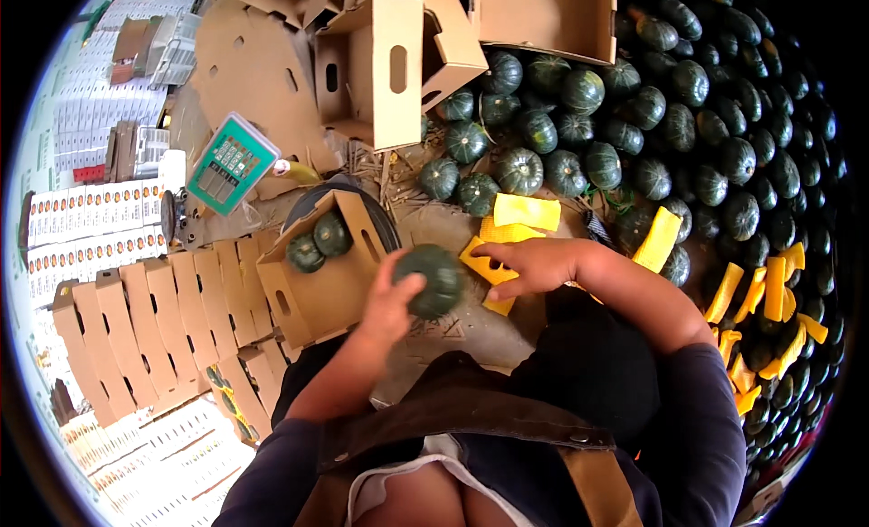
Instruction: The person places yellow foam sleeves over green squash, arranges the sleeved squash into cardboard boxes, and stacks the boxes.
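My left hand is wrapped round a dark green kabocha squash, slightly blurred, just right of an open cardboard box. Inside that box lie two more squashes, against its far side. My right hand rests over a small pile of yellow net sleeves on the floor. Its fingers are spread, touching the sleeve beneath them. Whether they pinch it is not plain.
A large heap of squashes fills the far and right side, with loose yellow sleeves on it. Empty cartons stand at the back. Beside a green-faced scale display are rows of upright boxes and white stacked cartons.
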`<state>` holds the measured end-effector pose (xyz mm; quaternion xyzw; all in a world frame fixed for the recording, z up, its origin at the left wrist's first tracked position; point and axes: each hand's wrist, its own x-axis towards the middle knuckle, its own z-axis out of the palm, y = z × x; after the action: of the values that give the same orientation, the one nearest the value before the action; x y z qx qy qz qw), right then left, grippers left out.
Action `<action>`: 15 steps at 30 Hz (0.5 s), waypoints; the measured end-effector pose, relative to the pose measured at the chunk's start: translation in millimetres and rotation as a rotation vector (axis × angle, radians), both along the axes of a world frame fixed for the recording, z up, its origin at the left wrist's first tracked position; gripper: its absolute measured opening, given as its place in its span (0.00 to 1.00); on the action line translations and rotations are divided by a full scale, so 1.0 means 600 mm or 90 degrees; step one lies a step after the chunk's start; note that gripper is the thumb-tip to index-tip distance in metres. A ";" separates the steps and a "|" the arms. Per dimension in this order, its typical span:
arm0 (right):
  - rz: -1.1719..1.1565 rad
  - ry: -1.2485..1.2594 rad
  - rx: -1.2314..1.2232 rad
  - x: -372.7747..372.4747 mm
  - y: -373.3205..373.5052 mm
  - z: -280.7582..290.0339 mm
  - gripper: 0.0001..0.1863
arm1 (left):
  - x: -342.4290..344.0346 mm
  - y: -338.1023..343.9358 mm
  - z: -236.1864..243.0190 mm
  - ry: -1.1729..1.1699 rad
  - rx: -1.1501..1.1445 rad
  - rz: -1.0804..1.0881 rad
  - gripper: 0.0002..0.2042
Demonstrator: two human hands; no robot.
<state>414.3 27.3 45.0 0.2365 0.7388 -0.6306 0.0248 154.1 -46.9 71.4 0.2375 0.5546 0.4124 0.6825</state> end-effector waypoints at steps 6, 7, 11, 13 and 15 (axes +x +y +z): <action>-0.330 -0.014 -0.201 0.108 -0.112 -0.132 0.32 | -0.272 0.007 -0.026 0.258 -0.011 0.303 0.25; -0.447 -0.029 -0.243 0.120 -0.133 -0.155 0.28 | -0.292 0.000 -0.032 0.293 -0.063 0.310 0.27; -0.561 -0.180 -0.031 0.134 -0.142 -0.206 0.21 | -0.254 -0.004 -0.053 0.383 -0.207 0.197 0.28; -0.563 -0.214 0.093 0.107 -0.072 -0.199 0.18 | -0.224 0.000 -0.064 0.563 -0.280 0.058 0.23; -0.543 -0.134 0.296 0.072 0.002 -0.208 0.21 | -0.267 -0.019 -0.094 0.751 -0.179 -0.092 0.23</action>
<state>457.2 28.6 -79.6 0.5792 0.6910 -0.3757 -0.2144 -5.9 -58.2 15.1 0.3706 0.8707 0.0872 0.3115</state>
